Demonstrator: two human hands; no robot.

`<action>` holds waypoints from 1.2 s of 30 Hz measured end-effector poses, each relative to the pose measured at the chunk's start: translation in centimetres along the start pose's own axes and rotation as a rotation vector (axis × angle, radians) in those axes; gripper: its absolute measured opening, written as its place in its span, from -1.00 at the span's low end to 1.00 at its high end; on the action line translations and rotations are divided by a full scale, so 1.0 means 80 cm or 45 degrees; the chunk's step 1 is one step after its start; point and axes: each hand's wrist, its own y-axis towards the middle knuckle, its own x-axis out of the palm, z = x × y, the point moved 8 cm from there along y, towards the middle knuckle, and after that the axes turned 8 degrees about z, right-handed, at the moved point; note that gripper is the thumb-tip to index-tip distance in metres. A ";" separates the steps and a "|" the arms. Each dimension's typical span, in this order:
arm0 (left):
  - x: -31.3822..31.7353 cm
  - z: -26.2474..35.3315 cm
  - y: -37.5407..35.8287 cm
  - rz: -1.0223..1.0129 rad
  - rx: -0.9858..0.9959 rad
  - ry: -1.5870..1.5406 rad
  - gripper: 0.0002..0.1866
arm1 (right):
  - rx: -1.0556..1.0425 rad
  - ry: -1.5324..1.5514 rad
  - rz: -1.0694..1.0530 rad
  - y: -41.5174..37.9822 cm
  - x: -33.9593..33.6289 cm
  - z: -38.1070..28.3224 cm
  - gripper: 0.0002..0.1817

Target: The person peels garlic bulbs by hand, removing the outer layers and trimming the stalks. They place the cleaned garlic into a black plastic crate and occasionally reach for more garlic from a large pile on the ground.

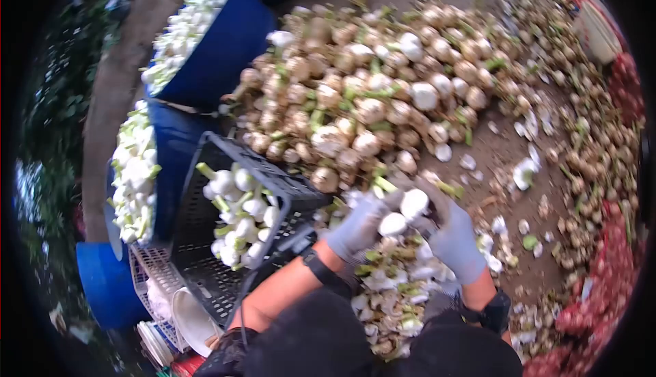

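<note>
Both of my hands wear pale, dirt-darkened gloves and meet low in front of me, above a heap of peelings. My left hand [360,226] is closed on a white garlic bulb [392,224]. A second peeled garlic bulb [414,204] sits between the two hands, with the fingers of my right hand [452,235] curled against its side. Dark fingertips and blur hide exactly how the right hand grips it. Beneath the hands lie garlic skins [406,278] with cut green stems. Unpeeled garlic bulbs [365,110] are piled just beyond.
On my left stands a tilted black crate [205,233] holding peeled garlic [242,220]. Blue tubs [225,42] full of white bulbs are behind it, beside a blue container [102,285] and a white bucket [193,319]. Red mesh sacks [601,274] and more garlic line the right.
</note>
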 end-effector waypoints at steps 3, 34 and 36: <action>-0.018 -0.006 -0.002 0.022 0.093 0.280 -0.61 | -0.021 -0.126 -0.110 -0.005 0.007 -0.019 -0.32; 0.025 0.026 0.039 0.058 0.677 1.227 -0.35 | 0.939 0.978 0.141 -0.009 0.010 0.116 -0.79; 0.026 0.028 0.027 0.102 0.612 1.295 -0.32 | 0.954 1.004 0.105 -0.021 0.013 0.109 -0.78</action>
